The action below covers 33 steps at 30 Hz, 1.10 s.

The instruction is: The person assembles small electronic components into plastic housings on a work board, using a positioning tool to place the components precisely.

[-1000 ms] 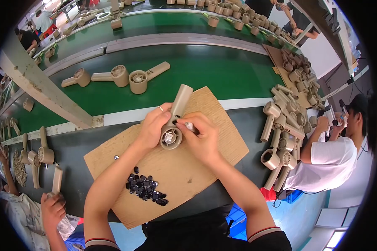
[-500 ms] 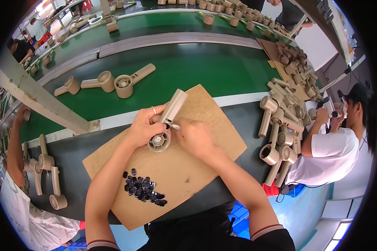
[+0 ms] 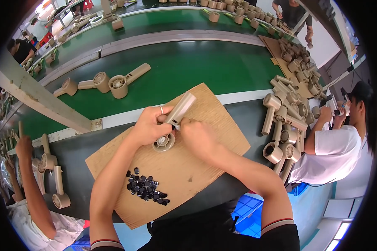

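Note:
My left hand (image 3: 148, 127), with a ring on one finger, is closed round the neck of a beige handheld fan (image 3: 183, 108). The fan's handle slants up to the right, and its round head with the open blade ring faces up below my fingers. My right hand (image 3: 199, 136) is closed at the right side of the neck, slightly blurred; what its fingertips pinch is too small to make out. A small dark piece shows at the neck between both hands. Below, a heap of small black caps (image 3: 146, 187) lies on the cardboard sheet (image 3: 222, 121).
Beige fans (image 3: 118, 85) lie on the green conveyor belt (image 3: 205, 62) beyond the cardboard. A large fan pile (image 3: 287, 136) stands at my right, more fans (image 3: 59, 198) at my left. A slanted post (image 3: 50, 100) rises at left. Co-workers sit on both sides.
The fan and both my hands sit slightly further right in view, and my right elbow has swung outward. The left co-worker's arm has moved from the belt edge nearer the fans beside me.

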Available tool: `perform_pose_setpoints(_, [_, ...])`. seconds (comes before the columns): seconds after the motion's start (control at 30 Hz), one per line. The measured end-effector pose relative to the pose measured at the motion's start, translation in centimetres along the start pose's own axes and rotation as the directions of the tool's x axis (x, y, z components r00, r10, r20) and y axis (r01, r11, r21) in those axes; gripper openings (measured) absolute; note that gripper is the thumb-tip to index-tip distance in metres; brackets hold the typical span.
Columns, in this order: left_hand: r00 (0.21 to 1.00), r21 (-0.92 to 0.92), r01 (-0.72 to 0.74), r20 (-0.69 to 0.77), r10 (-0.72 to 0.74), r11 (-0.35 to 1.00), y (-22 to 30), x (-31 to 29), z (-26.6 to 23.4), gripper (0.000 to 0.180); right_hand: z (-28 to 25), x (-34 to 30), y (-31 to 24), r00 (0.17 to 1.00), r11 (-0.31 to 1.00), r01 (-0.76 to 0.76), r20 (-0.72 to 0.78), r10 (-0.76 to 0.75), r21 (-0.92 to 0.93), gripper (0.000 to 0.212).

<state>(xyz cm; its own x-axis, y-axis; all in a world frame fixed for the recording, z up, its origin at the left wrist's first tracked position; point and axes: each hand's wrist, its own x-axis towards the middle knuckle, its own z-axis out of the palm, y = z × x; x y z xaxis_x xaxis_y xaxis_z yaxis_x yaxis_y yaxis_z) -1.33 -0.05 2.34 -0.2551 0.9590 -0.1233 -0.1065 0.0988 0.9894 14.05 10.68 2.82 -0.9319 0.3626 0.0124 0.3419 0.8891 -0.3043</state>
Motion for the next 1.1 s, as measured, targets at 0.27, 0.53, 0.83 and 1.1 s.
perform_pose_setpoints(0.27, [0.976,-0.085,-0.155,-0.165,0.139,0.984,0.0,0.6,0.9,0.049,-0.5,2.1,1.8,0.991,0.305,-0.127,0.135,-0.004,0.944,0.028])
perform_pose_setpoints(0.53, [0.912,0.122,-0.178,-0.351,0.211,0.976,1.5,2.1,-1.8,0.044,2.3,8.6,0.5,0.960,0.353,0.156,-0.226,0.164,0.922,0.026])
perform_pose_setpoints(0.83, [0.935,0.874,0.353,-0.343,0.092,-0.335,3.7,3.5,-12.0,0.057,-0.1,17.0,2.6,0.945,0.810,-0.174,-0.135,0.297,0.560,0.030])
perform_pose_setpoints(1.1, [0.838,0.835,0.517,-0.538,0.089,0.186,6.2,3.6,-12.4,0.046,2.4,-1.2,-6.1,0.866,0.728,0.436,-0.027,-0.500,0.529,0.015])
